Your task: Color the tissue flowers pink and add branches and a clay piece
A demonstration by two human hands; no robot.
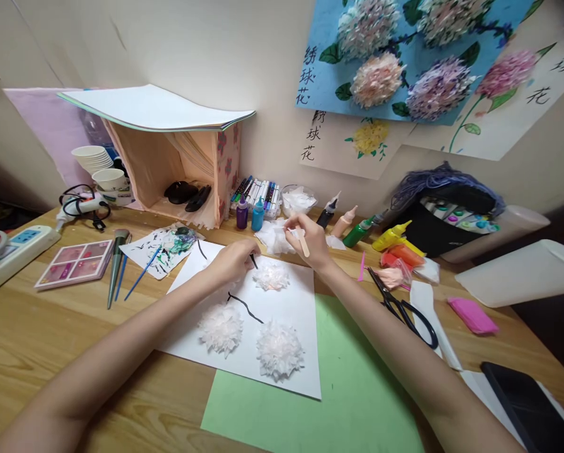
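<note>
A white sheet (291, 308) lies on the wooden table with three fluffy white tissue flowers (279, 350) on it and a black painted stem line (245, 306). My left hand (232, 259) rests at the sheet's top edge and pinches a thin black tool by the upper flower (270, 275). My right hand (308, 239) hovers just behind the sheet, holding a wooden stick (303, 243) and a small piece of white tissue. Loose white tissue (271, 238) lies between the hands.
A green sheet (338, 390) lies under the white one. Black scissors (405, 308), paint bottles (357, 231), a marker box (258, 192), brushes (116, 270), a palette (77, 261) and a power strip (12, 248) surround the sheets. A black phone (527, 402) lies at the right.
</note>
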